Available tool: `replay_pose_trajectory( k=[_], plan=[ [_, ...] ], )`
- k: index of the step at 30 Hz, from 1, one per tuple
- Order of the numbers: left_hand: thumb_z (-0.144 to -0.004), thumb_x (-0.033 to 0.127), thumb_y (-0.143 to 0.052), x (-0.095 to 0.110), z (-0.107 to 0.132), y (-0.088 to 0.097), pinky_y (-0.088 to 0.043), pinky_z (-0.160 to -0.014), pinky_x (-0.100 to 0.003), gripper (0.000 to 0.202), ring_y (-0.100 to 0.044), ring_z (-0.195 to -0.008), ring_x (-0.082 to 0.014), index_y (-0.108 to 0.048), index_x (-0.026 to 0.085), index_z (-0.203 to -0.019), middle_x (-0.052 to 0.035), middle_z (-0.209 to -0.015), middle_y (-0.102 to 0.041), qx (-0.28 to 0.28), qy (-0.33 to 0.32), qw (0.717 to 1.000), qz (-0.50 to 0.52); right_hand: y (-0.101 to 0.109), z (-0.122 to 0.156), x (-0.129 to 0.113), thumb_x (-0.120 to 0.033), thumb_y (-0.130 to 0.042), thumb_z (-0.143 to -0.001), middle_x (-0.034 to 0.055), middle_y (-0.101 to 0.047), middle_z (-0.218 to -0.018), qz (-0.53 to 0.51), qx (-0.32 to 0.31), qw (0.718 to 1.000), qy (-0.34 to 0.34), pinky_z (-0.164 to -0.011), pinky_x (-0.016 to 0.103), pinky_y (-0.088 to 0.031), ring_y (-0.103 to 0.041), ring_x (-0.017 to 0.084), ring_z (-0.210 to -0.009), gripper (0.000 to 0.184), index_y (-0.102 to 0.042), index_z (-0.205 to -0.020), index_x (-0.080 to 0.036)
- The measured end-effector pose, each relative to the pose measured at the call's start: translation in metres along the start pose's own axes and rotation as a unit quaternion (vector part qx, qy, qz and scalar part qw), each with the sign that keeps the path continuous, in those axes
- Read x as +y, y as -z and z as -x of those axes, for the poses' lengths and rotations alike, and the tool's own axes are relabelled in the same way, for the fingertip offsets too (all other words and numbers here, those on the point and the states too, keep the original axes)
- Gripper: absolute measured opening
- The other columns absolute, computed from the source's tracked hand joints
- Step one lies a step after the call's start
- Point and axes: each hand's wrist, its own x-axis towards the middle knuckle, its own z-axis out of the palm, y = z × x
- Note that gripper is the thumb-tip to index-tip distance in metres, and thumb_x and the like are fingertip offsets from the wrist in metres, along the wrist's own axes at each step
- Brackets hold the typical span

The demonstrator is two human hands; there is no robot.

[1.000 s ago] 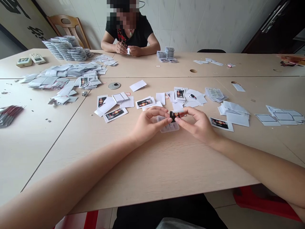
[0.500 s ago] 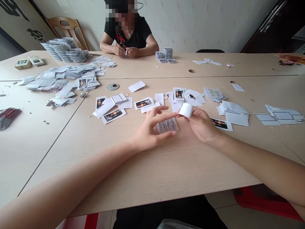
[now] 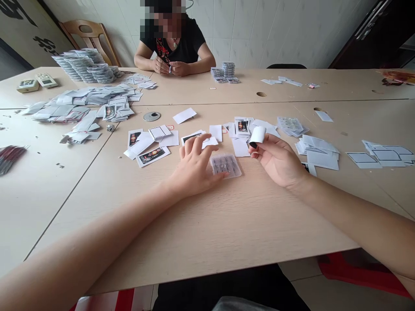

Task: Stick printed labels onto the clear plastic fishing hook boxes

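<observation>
white label point(image 3: 258, 134) curls, pinched by the right hand point(image 3: 278, 162). the left hand point(image 3: 193, 167), spread open, might skew the clear plastic case point(image 3: 227, 164) if the thumb drags.

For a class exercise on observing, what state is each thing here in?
Paper slip, curled
Right hand, closed on paper slip
Left hand, open
Clear box, lying flat, contents visible, lid unclear
Printed cards, scattered
White papers, heaped
Small boxes, stacked
Co-worker's hands, close together
Chair, upright

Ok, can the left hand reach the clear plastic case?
Probably yes: the left hand looks empty and open by the clear plastic case, while the right hand holds the curled paper slip off to the side.
</observation>
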Motion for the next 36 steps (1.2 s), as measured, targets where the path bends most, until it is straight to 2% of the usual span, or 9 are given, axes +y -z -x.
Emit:
replay_pose_trajectory(
  k=[3,6,11,15,19,24,27,32,36],
  plan=[
    [-0.075,0.063,-0.057,-0.002,0.0,-0.005,-0.029,-0.097,-0.061,0.056,-0.025,-0.126,-0.0391,-0.056,0.021,-0.112,-0.0153,-0.138,-0.032,-0.039,0.058,0.998,0.002,0.003,-0.002,0.0,-0.03,-0.071,-0.074,0.001,-0.061,-0.08,-0.011,0.002,0.999,-0.035,-0.064,0.023,-0.038,-0.054,0.012,-0.076,0.011,-0.065,-0.071,-0.02],
    [-0.072,0.063,-0.061,-0.003,-0.001,-0.008,-0.03,-0.097,-0.059,0.054,-0.027,-0.126,-0.0377,-0.058,0.022,-0.106,-0.0133,-0.136,-0.035,-0.034,0.077,0.996,0.019,0.004,-0.002,0.003,-0.029,-0.071,-0.075,-0.0001,-0.059,-0.074,0.021,0.006,0.999,-0.047,-0.065,0.023,-0.037,-0.051,0.01,-0.068,0.015,-0.064,-0.067,-0.019],
    [-0.069,0.044,-0.072,0.001,0.0,-0.007,-0.033,-0.094,-0.055,0.054,-0.032,-0.121,-0.0349,-0.05,0.024,-0.113,-0.0117,-0.134,-0.04,0.031,0.027,0.999,0.017,0.002,0.0,0.006,-0.035,-0.069,-0.079,-0.0033,-0.052,-0.057,0.106,-0.023,0.994,-0.032,-0.061,0.023,-0.034,-0.044,0.008,-0.058,0.017,-0.066,-0.073,-0.02],
    [-0.069,0.042,-0.073,0.004,0.001,-0.007,-0.034,-0.093,-0.052,0.055,-0.034,-0.118,-0.0337,-0.047,0.025,-0.115,-0.0108,-0.133,-0.042,0.056,0.0,0.998,0.006,-0.003,0.003,0.007,-0.039,-0.071,-0.077,-0.004,-0.05,-0.056,0.144,-0.059,0.987,-0.043,-0.055,0.023,-0.033,-0.043,0.008,-0.053,0.021,-0.066,-0.076,-0.018],
    [-0.069,0.042,-0.073,0.006,0.002,-0.008,-0.033,-0.094,-0.048,0.058,-0.035,-0.117,-0.0323,-0.046,0.023,-0.116,-0.0111,-0.133,-0.042,0.073,-0.018,0.997,-0.012,-0.006,0.005,0.01,-0.041,-0.067,-0.08,-0.0034,-0.051,-0.054,0.21,-0.075,0.975,-0.009,-0.055,0.024,-0.036,-0.047,0.008,-0.052,0.027,-0.062,-0.071,-0.016],
    [-0.067,0.049,-0.073,0.011,0.003,-0.006,-0.036,-0.085,-0.041,0.059,-0.042,-0.099,-0.0276,-0.046,0.017,-0.108,-0.0121,-0.111,-0.051,0.138,-0.025,0.99,-0.027,-0.01,0.011,0.012,-0.043,-0.067,-0.078,-0.0022,-0.053,-0.058,0.279,-0.029,0.959,0.033,-0.049,0.025,-0.037,-0.049,0.009,-0.047,0.028,-0.061,-0.073,-0.016],
    [-0.069,0.058,-0.067,0.018,0.003,-0.002,-0.034,-0.081,-0.039,0.048,-0.043,-0.09,-0.0238,-0.048,0.02,-0.091,-0.0068,-0.094,-0.055,0.129,-0.025,0.991,0.002,-0.014,0.015,0.013,-0.045,-0.067,-0.077,-0.0011,-0.055,-0.06,0.294,-0.01,0.955,0.043,-0.047,0.025,-0.037,-0.05,0.01,-0.046,0.029,-0.061,-0.073,-0.016],
    [-0.084,0.031,-0.055,0.023,0.002,0.006,-0.031,-0.076,-0.036,0.013,-0.047,-0.084,-0.0185,-0.049,0.02,-0.081,-0.0008,-0.082,-0.057,0.119,0.025,0.99,0.076,-0.016,0.018,0.013,-0.044,-0.066,-0.079,0.0007,-0.059,-0.062,0.309,-0.014,0.95,0.045,-0.046,0.025,-0.038,-0.054,0.011,-0.047,0.028,-0.062,-0.075,-0.016],
    [-0.083,0.022,-0.055,0.022,0.001,0.008,-0.034,-0.076,-0.034,0.011,-0.049,-0.077,-0.0151,-0.049,0.019,-0.073,0.0011,-0.075,-0.056,0.142,0.062,0.977,0.144,-0.015,0.018,0.012,-0.043,-0.066,-0.079,-0.0011,-0.056,-0.053,0.314,-0.01,0.949,0.035,-0.047,0.024,-0.039,-0.054,0.012,-0.046,0.028,-0.062,-0.077,-0.016]
  ],
)
